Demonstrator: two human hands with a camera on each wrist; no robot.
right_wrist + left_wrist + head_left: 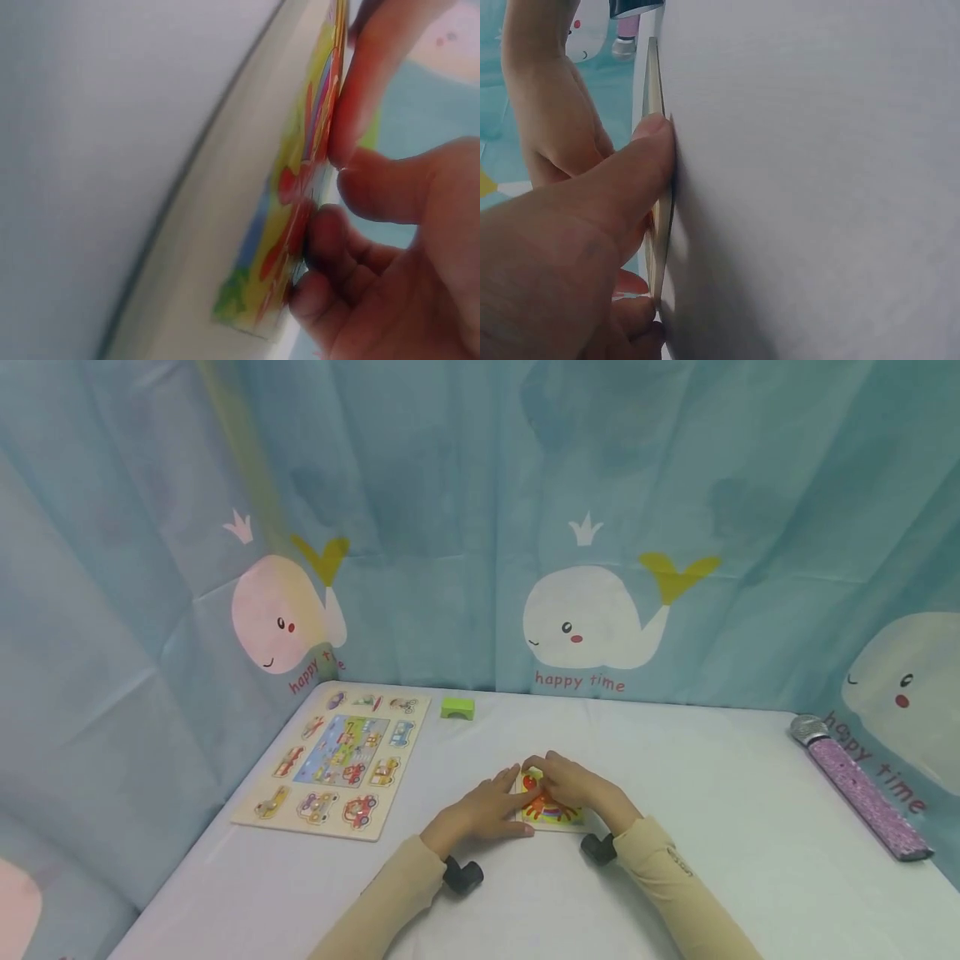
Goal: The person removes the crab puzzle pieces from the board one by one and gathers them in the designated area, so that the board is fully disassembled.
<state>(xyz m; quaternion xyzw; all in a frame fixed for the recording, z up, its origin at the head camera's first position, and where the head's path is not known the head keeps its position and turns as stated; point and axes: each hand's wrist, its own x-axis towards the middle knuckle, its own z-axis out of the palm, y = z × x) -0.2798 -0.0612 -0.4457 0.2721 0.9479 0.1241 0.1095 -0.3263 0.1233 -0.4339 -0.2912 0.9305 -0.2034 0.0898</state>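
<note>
A small wooden puzzle board [553, 817] with a red crab picture lies on the white table between the two hands. My left hand [483, 810] holds it at the left side, thumb along the near edge [660, 154] and the other fingers toward the far corner. From the other side my right hand [573, 783] bends over the board, its fingertips touching the coloured picture [281, 240] in the right wrist view. There the right thumb [375, 187] comes close to a left fingertip. Whether the right fingers pinch a piece, I cannot tell.
A larger wooden vehicle puzzle [397, 777] lies at the left. Behind the hands, a green arched block [457, 708] stands near the back edge. A pink glittery microphone [862, 789] lies at the right. Blue whale-print curtains [450, 527] enclose the back and sides.
</note>
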